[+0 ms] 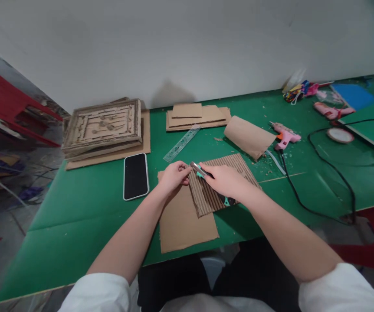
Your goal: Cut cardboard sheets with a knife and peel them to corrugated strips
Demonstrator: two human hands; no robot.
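My right hand point(225, 180) is closed round a teal utility knife point(200, 170), whose blade end points left over a ribbed corrugated cardboard piece point(235, 164). My left hand point(174, 175) has its fingers curled and pressed on the left edge of that ribbed piece, right beside the blade tip. The ribbed piece lies on a flat brown cardboard sheet point(182, 223) on the green table point(86, 216).
A black phone point(136, 176) lies left of my hands. A clear ruler point(182, 143), stacked cardboard sheets point(196, 115), a curled cardboard piece point(248, 138), a pink glue gun point(284, 135) with black cable point(323, 164), and a cardboard maze box point(102, 125) sit further back.
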